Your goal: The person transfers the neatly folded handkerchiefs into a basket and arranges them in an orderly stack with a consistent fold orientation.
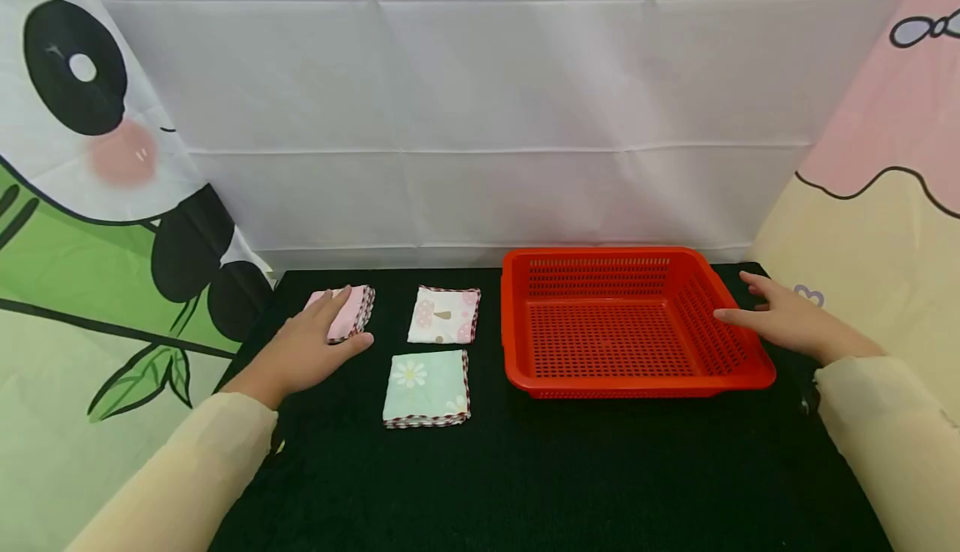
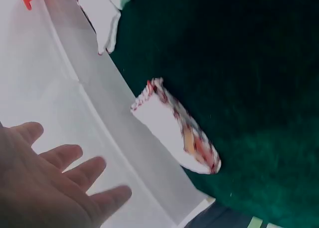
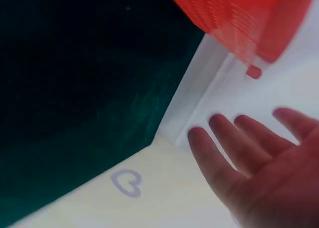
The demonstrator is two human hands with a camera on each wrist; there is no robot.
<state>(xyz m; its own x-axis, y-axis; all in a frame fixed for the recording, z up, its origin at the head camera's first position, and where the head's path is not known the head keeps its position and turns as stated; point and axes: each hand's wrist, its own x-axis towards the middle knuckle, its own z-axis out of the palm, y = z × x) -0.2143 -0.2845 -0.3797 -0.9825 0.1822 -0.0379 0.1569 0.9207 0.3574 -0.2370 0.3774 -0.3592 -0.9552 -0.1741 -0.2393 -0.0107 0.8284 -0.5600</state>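
Note:
My left hand [image 1: 303,353] is held over the near left part of a folded pink cloth [image 1: 354,315] with a checked edge, partly covering it in the head view. In the left wrist view, the fingers of that left hand [image 2: 55,180] are spread apart from the folded cloth [image 2: 172,125]. At the right rim of a red plastic basket [image 1: 600,343] hovers my right hand [image 1: 795,323], fingers extended and thumb overlapping the rim. The right wrist view has this right hand [image 3: 264,168] with spread fingers below the basket [image 3: 234,18], gripping nothing.
Between the pink cloth and the basket lie a folded white patterned cloth [image 1: 444,316] and, nearer, a folded mint cloth [image 1: 426,387] with a daisy. A dark green tablecloth [image 1: 540,477] covers the table. A white curtain [image 1: 480,118] hangs behind.

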